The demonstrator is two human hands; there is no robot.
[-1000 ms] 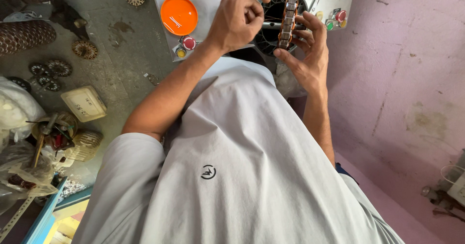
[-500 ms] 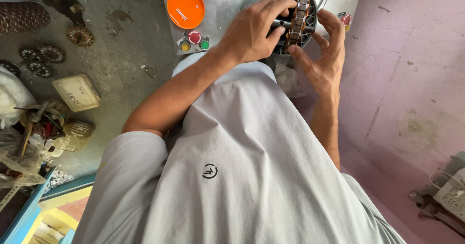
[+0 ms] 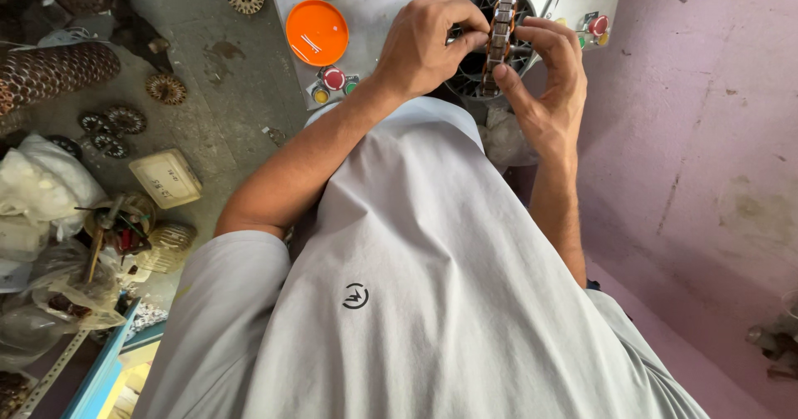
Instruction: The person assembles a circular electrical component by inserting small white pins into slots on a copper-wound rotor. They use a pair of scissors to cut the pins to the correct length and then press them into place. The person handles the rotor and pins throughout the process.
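A ring-shaped metal part wound with copper wire (image 3: 499,41) is held edge-on in front of a round slotted opening (image 3: 478,70) in a grey machine panel (image 3: 391,7). My right hand (image 3: 544,95) cups the part from the right, fingers along its rim. My left hand (image 3: 432,45) pinches it from the left, thumb and fingers closed on its edge. My grey shirt fills the lower half of the view.
An orange round dish (image 3: 317,32) with small pins sits on the panel, beside red, yellow and green push buttons (image 3: 334,81). More buttons (image 3: 595,27) lie on the panel's right. Slotted metal discs (image 3: 125,120), a cream box (image 3: 165,178) and bagged clutter crowd the concrete floor at left. A pink wall (image 3: 706,136) stands right.
The view has shifted a little. Both hands stay on the wound ring in front of the round opening, with the fingers regripped on its edge.
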